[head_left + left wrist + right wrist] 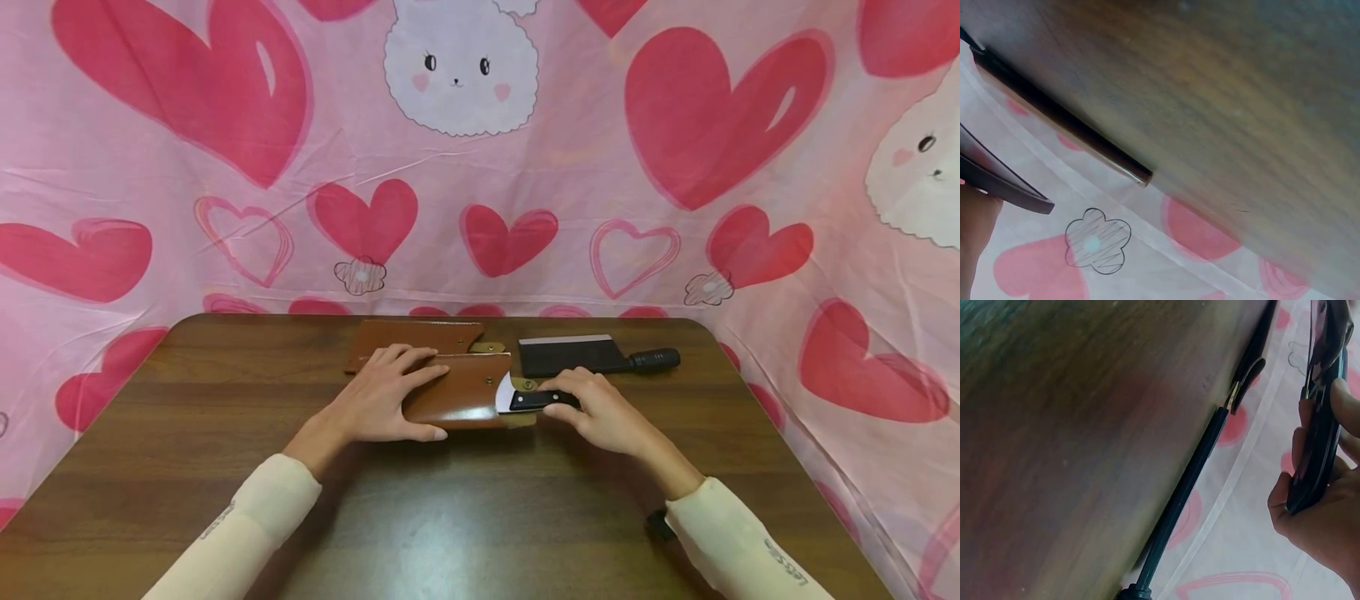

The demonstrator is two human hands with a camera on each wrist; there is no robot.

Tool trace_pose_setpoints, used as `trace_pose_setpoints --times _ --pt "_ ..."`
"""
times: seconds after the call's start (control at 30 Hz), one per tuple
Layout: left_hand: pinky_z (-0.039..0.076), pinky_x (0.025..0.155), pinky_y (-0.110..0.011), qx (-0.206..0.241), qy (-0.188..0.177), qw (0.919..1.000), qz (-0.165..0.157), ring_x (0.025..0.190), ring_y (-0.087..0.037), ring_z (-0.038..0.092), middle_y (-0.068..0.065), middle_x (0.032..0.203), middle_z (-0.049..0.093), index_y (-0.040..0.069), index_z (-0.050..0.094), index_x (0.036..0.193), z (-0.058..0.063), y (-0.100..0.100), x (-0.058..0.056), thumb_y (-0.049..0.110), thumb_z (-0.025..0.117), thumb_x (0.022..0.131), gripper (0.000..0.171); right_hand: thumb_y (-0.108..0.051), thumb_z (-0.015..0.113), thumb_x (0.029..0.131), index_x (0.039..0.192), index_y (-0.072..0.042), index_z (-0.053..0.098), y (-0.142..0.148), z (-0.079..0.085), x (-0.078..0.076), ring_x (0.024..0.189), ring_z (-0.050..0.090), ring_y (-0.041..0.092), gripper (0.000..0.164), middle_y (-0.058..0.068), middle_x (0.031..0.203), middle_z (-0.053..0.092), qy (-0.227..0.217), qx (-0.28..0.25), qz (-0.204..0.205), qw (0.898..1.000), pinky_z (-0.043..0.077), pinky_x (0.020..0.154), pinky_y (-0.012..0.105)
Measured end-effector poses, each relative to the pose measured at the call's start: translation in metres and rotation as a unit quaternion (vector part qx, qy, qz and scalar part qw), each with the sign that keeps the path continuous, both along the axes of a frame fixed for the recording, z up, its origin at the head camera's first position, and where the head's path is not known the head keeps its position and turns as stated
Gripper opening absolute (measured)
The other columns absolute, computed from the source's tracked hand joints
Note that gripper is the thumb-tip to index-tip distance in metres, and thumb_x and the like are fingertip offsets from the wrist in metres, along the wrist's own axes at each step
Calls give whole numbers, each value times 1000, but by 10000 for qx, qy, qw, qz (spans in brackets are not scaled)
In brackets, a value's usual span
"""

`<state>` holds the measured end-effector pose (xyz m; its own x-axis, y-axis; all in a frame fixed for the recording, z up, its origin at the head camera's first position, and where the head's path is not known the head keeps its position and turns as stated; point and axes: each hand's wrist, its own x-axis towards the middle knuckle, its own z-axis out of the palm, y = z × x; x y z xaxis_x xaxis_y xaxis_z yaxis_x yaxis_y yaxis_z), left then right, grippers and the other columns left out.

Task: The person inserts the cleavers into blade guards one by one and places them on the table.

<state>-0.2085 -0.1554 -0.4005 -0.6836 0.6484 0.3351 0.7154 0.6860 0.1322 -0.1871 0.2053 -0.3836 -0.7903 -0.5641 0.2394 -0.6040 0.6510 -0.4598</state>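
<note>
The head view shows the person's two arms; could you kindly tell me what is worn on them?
The left sleeve and right sleeve are long and cream, each with small dark lettering, hard to read. A black object shows at the right cuff; I cannot tell what it is. The left hand and right hand wear no gloves.

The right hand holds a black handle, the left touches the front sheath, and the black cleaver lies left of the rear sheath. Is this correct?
No: the black cleaver lies right of the rear sheath, not left, as the head view shows. The right hand holds the black handle and the left hand touches the front sheath.
</note>
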Motion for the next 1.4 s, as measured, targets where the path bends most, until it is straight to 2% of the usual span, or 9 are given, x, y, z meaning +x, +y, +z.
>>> trace_pose_setpoints --times 0.23,0.43,0.67,1.03,1.23,1.4 --pt "35 106 -59 -123 10 9999 -38 134 -34 41 -10 153 45 21 55 148 -3 1 1 84 59 78 95 -20 73 94 115 -13 73 -1 -3 2 96 56 22 23 -9 101 67 71 -138 -117 9998 39 85 42" --pt "32 109 -61 -314 -26 9995 -62 139 -41 38 -11 159 38 21 49 153 -7 2 2 85 54 81 97 -18 75 93 113 -14 73 0 -8 5 95 55 18 21 -7 103 68 -107 -263 -221 9994 37 86 43" --pt "20 118 -57 -439 -93 9987 -250 146 -37 33 -15 161 34 16 46 154 -11 4 3 83 52 84 97 -18 75 93 111 -17 72 1 -15 4 102 56 20 18 -8 106 68 -266 -270 -281 9989 37 91 46" --pt "23 117 -58 -756 -84 9965 -335 145 -38 34 -17 160 36 16 45 155 -13 2 3 85 46 85 98 -20 71 96 111 -16 71 1 -22 7 102 56 22 16 -6 107 69 -706 -466 -151 9963 38 88 46" --pt "20 118 -58 -1081 -376 9931 -270 149 -37 28 -17 162 31 16 39 158 -15 3 6 85 41 87 99 -20 72 95 111 -16 71 2 -28 7 105 57 24 17 -4 109 69 -878 -457 -200 9949 38 91 50" --pt "17 119 -57 -1174 -619 9909 -244 150 -35 24 -17 163 29 16 37 159 -17 4 9 84 41 88 99 -17 74 94 111 -14 72 3 -32 8 103 58 23 17 -2 109 70 -937 -501 -149 9942 41 89 47"
